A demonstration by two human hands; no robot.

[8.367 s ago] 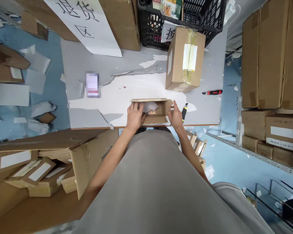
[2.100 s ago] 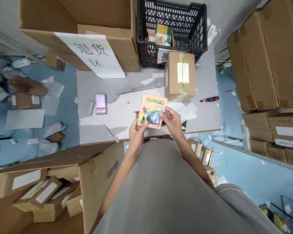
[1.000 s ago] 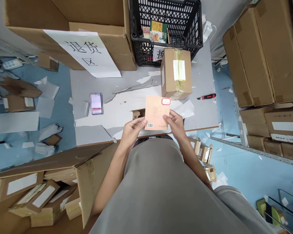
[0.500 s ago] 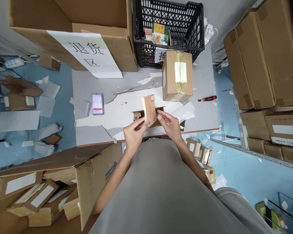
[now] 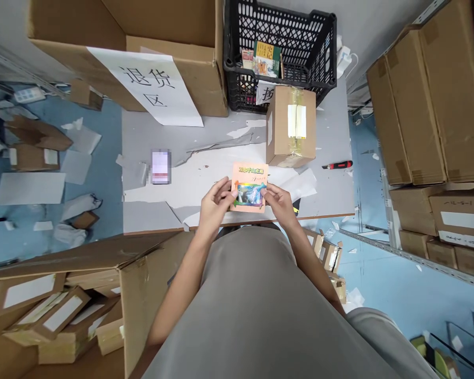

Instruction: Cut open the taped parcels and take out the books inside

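Where fingers (image 5: 228,199) pinch the book (image 5: 249,187), its sides are partly hidden.

On bench (image 5: 332,192), rear: large carton (image 5: 205,89) with white sign (image 5: 146,84) on front; beside it, black crate (image 5: 236,67) containing books (image 5: 266,59). In front of crate: taped box (image 5: 280,150). Near bench's right edge: red-and-black cutter (image 5: 338,165). Toward left edge: pixelated item (image 5: 160,167). At lower left: open carton (image 5: 136,300) of labelled boxes (image 5: 65,318). At far right: stacked cartons (image 5: 426,105). On blue floor (image 5: 106,181) at left: scattered paper (image 5: 31,188).
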